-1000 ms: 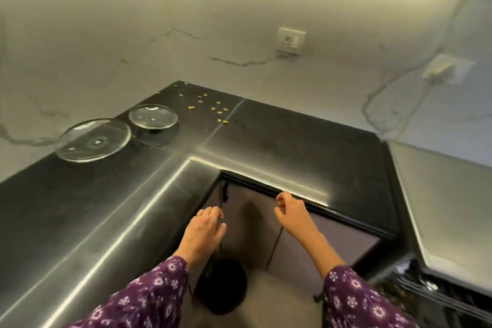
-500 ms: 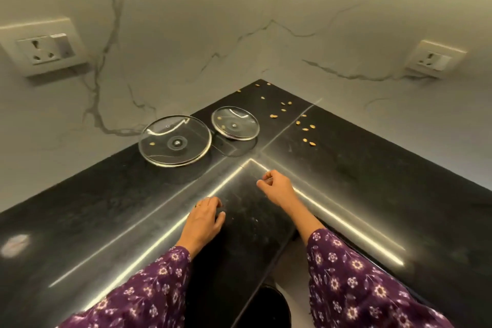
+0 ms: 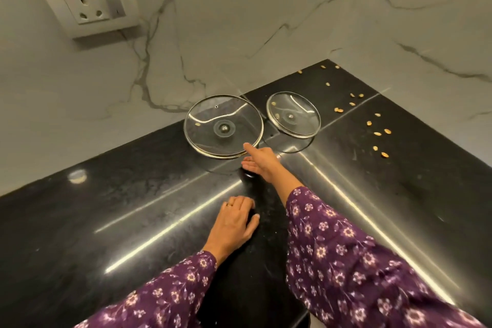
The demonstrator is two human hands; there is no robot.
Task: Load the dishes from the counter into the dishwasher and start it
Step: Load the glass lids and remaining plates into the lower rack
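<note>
Head view looks down on the inner corner of a black counter [image 3: 133, 208] set against a veined marble wall [image 3: 239, 21]. Two round glass lids with metal rims lie side by side close to the wall, rims near each other but apart. The large lid [image 3: 223, 127] is on the left and the small lid [image 3: 293, 114] on the right. Both are discs, so neither has a long axis. Each lies roughly flat with its broad face up and a metal centre fitting showing. The vent hole of the large lid is on the far side, toward the wall. The right hand [image 3: 259, 161] reaches in from the right to the near rim of the large lid. Its fingers are straight and spread: one digit ends at the top of the rim, and the others extend lower, just above the counter. Contact with the rim cannot be confirmed. The left hand [image 3: 234, 221] rests palm down on the counter, nearer the person, holding nothing. Its fingers lie together, slightly bent at the tips, with the thumb set apart. One finger carries a ring [image 3: 229, 204]. Both arms wear purple floral sleeves [image 3: 346, 261]. Small tan seeds [image 3: 378, 133] lie scattered on the counter right of the small lid. A socket [image 3: 93, 5] is mounted on the wall at upper left.
</note>
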